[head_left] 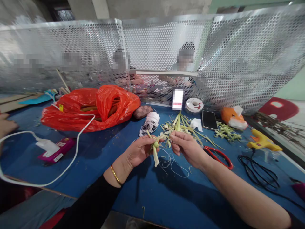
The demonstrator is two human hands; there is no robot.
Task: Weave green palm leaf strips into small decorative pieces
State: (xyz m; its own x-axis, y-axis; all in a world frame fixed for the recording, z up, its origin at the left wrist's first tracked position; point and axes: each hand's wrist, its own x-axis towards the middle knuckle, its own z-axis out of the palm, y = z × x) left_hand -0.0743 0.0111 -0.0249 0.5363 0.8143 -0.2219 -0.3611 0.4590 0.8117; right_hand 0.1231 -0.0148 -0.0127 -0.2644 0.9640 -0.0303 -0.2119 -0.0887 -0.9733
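My left hand [139, 150] is closed around a small pale-green bundle of folded leaf strips [155, 145], whose ends stick out up and down. Just to its right, my right hand [186, 147] pinches what looks like a thin white thread [172, 163]; the bit between the fingertips is very fine. Loops of this thread lie on the blue table beneath both hands. Behind them sit a ball of white string [152, 121] and a pile of green leaf strips [177, 122]. Red-handled scissors [222, 156] rest partly hidden behind my right forearm.
A red plastic bag [78, 122] and a power strip with a white cable [57, 151] occupy the left. Rightward are a ribbon roll [194, 105], phone [209, 120], tissue pack [233, 117] and yellow glue gun [264, 141]. A perforated screen [152, 41] stands behind; people sit beyond.
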